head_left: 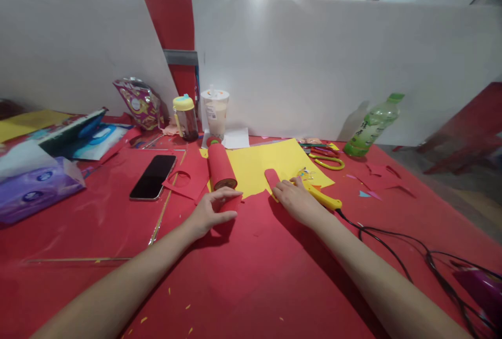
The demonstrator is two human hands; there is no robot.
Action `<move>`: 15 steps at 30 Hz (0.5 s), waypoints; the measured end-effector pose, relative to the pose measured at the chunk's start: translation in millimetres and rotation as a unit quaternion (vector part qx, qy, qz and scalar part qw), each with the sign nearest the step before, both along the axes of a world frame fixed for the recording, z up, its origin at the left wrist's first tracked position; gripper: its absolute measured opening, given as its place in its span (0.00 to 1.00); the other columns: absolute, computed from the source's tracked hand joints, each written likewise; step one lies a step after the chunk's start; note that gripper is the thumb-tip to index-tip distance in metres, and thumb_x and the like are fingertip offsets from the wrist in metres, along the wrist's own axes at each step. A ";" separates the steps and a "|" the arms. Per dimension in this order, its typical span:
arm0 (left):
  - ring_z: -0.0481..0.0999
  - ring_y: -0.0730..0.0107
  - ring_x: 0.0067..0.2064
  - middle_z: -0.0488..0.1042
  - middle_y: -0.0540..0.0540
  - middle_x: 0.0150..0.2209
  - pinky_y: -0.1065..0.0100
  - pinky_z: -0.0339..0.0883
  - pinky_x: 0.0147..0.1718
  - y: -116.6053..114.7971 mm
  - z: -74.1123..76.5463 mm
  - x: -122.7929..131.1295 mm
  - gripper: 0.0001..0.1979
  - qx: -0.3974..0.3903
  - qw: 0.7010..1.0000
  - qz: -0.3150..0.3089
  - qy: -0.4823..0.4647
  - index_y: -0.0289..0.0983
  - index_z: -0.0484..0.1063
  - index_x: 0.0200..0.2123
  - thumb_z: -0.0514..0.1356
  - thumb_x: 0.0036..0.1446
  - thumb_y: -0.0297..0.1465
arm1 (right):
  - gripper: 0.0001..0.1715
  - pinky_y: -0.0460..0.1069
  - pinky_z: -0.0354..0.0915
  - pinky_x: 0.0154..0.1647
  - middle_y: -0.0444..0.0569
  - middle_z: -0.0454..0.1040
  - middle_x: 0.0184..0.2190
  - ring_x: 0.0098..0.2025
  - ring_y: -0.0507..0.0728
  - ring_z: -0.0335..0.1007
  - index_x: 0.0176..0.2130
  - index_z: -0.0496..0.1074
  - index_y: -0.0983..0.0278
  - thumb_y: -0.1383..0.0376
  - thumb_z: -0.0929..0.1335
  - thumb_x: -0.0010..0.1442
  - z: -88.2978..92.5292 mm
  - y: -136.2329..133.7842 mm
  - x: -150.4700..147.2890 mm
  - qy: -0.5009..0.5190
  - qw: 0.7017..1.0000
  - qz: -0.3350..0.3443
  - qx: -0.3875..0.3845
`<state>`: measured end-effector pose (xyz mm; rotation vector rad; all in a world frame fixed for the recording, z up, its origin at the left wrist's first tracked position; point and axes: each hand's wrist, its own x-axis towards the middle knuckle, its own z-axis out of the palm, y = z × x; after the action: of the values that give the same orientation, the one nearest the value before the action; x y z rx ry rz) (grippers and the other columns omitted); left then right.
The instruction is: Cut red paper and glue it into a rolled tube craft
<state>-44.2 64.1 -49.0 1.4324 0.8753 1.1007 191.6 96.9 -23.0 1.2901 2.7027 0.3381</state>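
Grasping one small red paper piece point(231, 203) in the left hand point(208, 212) between thumb and fingers, and touching one round-ended red strip point(271, 176) with the right hand point(297, 201), without showing whether gripping it. Facing one red cylinder with a brown end point(221, 165) lying just beyond the left hand, one yellow paper sheet point(254, 161), and one corded yellow plastic tool point(327, 201) beside the right hand.

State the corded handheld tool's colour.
The corded handheld tool by the right hand is yellow where visible; best view: head.
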 end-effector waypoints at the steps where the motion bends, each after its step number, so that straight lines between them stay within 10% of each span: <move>1: 0.67 0.60 0.46 0.71 0.43 0.40 0.59 0.54 0.50 0.2 0.0 0.2 0.21 0.001 1.000 0.000 -0.003 0.38 0.74 0.39 0.67 0.38 0.38 | 0.14 0.53 0.50 0.40 0.53 0.70 0.31 0.36 0.59 0.64 0.31 0.66 0.68 0.79 0.57 0.54 0.4 -0.7 -1.0 -0.004 1.000 0.000 0.003; 15: 0.66 0.60 0.47 0.70 0.44 0.41 0.59 0.53 0.51 0.0 -4.6 0.4 0.21 0.009 1.000 -0.005 -0.008 0.38 0.74 0.40 0.66 0.39 0.38 | 0.14 0.55 0.53 0.42 0.54 0.71 0.31 0.37 0.61 0.64 0.33 0.69 0.69 0.80 0.58 0.52 4.2 -10.1 -12.7 -0.018 0.999 0.000 0.039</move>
<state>-43.8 64.1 -53.6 1.4396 0.8467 1.1140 179.0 86.8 -18.9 1.2898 2.6855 0.4663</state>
